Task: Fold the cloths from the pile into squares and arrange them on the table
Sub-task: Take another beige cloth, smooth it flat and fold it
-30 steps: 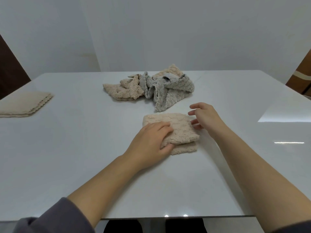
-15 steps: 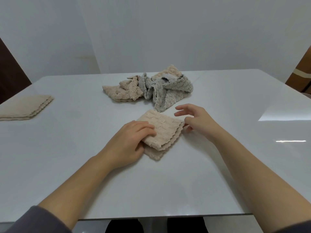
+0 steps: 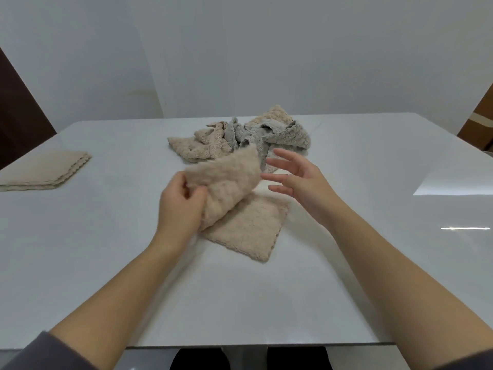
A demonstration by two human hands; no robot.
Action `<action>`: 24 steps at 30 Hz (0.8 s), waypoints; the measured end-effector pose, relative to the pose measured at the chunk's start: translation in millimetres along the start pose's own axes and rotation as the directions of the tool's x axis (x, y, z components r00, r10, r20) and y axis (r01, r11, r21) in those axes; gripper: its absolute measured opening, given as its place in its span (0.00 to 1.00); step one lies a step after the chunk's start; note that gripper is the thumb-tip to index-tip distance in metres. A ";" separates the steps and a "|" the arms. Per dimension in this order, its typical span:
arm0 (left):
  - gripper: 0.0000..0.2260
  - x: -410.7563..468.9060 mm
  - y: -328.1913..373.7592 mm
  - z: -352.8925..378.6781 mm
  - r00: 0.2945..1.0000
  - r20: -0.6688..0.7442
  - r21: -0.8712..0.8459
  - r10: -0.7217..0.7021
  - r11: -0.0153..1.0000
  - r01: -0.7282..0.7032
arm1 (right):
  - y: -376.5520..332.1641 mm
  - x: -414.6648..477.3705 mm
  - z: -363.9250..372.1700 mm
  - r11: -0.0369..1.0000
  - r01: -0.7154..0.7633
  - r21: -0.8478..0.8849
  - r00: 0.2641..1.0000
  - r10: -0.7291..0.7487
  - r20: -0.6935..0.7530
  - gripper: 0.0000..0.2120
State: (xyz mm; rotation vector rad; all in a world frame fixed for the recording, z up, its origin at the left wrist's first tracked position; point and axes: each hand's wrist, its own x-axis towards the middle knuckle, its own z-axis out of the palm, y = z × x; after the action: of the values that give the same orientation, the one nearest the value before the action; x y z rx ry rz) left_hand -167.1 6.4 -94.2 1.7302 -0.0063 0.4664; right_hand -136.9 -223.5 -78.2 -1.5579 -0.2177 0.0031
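Observation:
A beige textured cloth (image 3: 244, 225) lies partly folded in the middle of the white table (image 3: 240, 303). My left hand (image 3: 181, 206) pinches its upper layer at the left edge and holds that layer lifted off the lower one. My right hand (image 3: 301, 180) hovers just right of the raised flap, fingers spread and straight, holding nothing. Behind them lies the pile of crumpled beige and grey cloths (image 3: 240, 140).
A stack of folded beige cloths (image 3: 42, 172) rests at the table's far left edge. Dark wood shows at the left and right edges of the view. A bright reflection marks the table's right side.
My left hand went from pressing the folded cloth flat to pinching and lifting its top layer. The cloth turned and opened out. My right hand rose off the table and spread its fingers.

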 end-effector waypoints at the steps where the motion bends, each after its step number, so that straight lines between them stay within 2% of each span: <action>1: 0.11 6.4 -1.5 -5.2 0.986 -0.066 -0.140 -0.154 0.980 0.144 | 0.0 0.5 6.8 0.996 0.011 -0.090 1.000 -0.012 -0.007 0.24; 3: 0.16 16.6 -7.8 -20.4 0.911 -0.113 -0.350 -0.396 0.874 0.337 | 1.8 0.3 21.6 0.951 0.031 -0.309 1.000 -0.031 0.003 0.24; 5: 0.19 18.9 -12.1 -35.5 0.841 -0.102 -0.425 -0.531 0.788 0.446 | 5.9 -0.3 36.4 0.870 0.035 -0.492 0.997 0.003 0.077 0.25; 10: 0.05 27.7 -11.9 -63.7 0.731 0.017 -0.393 -0.682 0.668 0.632 | 25.0 -7.5 74.2 0.589 0.062 -0.806 0.956 0.197 0.218 0.28; 13: 0.03 39.6 -10.3 -76.2 0.666 0.049 -0.314 -0.744 0.621 0.718 | 39.8 -16.3 84.7 0.308 0.141 -0.941 0.950 0.224 0.216 0.33; 14: 0.03 42.8 -9.0 -80.8 0.636 0.080 -0.267 -0.768 0.598 0.756 | 42.5 -18.2 83.8 0.257 0.166 -0.952 0.951 0.214 0.223 0.33; 17: 0.06 43.9 3.9 -96.0 0.545 0.247 -0.051 -0.801 0.551 0.833 | 40.6 -19.3 70.8 0.248 0.255 -0.935 0.930 0.203 0.307 0.34; 20: 0.12 43.0 11.3 -108.9 0.498 0.362 0.097 -0.788 0.563 0.821 | 36.3 -17.8 52.7 0.250 0.367 -0.896 0.884 0.206 0.420 0.33; 22: 0.13 44.7 8.6 -109.4 0.488 0.374 0.098 -0.789 0.557 0.825 | 32.3 -15.6 45.2 0.272 0.404 -0.873 0.855 0.226 0.466 0.33; 24: 0.11 48.2 0.5 -102.5 0.502 0.307 0.099 -0.808 0.552 0.828 | 26.8 -12.7 42.7 0.313 0.394 -0.864 0.843 0.250 0.475 0.33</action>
State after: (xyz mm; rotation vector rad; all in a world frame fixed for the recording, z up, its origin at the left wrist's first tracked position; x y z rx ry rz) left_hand -154.1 114.9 -64.8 1.5116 0.5594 -0.5440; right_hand -151.7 -182.5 -106.6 -2.7811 -0.8957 0.3069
